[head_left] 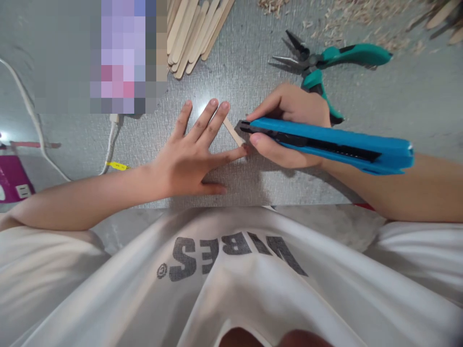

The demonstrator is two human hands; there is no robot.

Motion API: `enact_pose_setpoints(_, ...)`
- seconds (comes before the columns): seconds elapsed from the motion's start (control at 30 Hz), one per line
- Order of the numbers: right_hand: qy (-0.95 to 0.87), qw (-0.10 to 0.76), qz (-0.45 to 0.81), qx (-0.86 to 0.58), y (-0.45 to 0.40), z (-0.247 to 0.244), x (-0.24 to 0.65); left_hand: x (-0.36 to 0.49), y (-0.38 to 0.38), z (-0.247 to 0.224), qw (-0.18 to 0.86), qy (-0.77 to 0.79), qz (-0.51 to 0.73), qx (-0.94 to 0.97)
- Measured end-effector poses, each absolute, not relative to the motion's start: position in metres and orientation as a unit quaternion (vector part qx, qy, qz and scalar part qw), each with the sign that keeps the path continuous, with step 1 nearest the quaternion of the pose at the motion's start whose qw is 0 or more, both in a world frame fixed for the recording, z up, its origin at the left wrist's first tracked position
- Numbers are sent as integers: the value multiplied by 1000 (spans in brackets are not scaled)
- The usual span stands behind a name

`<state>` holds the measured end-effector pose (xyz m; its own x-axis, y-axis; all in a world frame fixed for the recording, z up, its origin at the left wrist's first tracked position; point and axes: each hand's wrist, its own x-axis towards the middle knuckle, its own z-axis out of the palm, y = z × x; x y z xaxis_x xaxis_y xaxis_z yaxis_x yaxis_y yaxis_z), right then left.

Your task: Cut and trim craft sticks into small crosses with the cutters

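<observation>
My left hand (195, 140) lies on the grey table with its fingers spread. Between its middle and index fingertips runs a short, narrow piece of wooden craft stick (234, 132), slanting down to the right. The index fingertip presses at the stick's lower end. My right hand (292, 120) is closed around a blue utility knife (336, 142), pinching it near the front. The knife's short dark blade points left, close beside the stick; whether it touches the wood I cannot tell.
Green-handled pliers (314, 60) lie with jaws apart beyond my right hand. Several craft sticks (193, 36) are piled at the top, with wood shavings (356, 17) to their right. A white cable (111, 144) and a purple box (14, 178) are at the left.
</observation>
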<state>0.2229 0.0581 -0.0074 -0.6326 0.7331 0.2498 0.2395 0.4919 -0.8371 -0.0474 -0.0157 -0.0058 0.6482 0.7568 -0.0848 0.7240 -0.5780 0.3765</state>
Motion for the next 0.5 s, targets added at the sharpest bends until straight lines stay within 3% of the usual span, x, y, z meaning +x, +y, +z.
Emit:
enact_pose_setpoints(0.2, -839, 226, 377, -321, 61, -9, 229, -48, -17, -7, 188, 414, 39, 890)
enact_pose_setpoints(0.33, -837, 223, 392, -310, 61, -10, 230, -50, -17, -7, 170, 399, 52, 900)
enact_pose_setpoints(0.5, -835, 211, 400, -315, 61, -10, 231, -56, -14, -7, 127, 431, 161, 879)
